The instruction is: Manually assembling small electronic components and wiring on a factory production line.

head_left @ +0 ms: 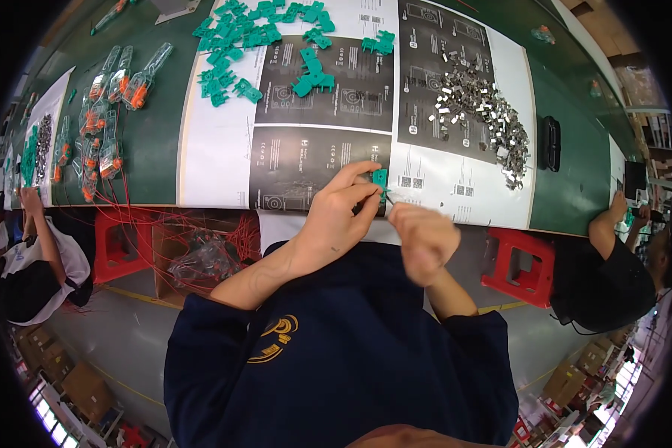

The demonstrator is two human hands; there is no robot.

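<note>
Both forearms [257, 284] slant inward to the near edge of the tabletop [153, 160]. The left hand [342, 205] pinches a green part [380, 178] between its fingers, at their tips; the right hand [428, 235], blurred, curls around a thin dark rod [390, 198] angled toward it.

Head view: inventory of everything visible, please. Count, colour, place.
Plastic parts: many, green, upper middle sheets
Held part: one, green, left fingertips
Thin piece: one, dark, right fingertips, kind unclear
Metal bits: many, silver, right-hand sheets
Printed sheets: several, black and white, on table
Table: one, green, across top
Bundles: several, clear and orange, table left
Case-like object: one, black, table right
Wires: many, red, lower left edge
Stools: at least two, red, either side
Co-workers: at least two, dark clothing, both sides
Boxes: several, brown, lower corners
Left hand: one, bare, centre
Right hand: one, bare, blurred, centre right
</note>
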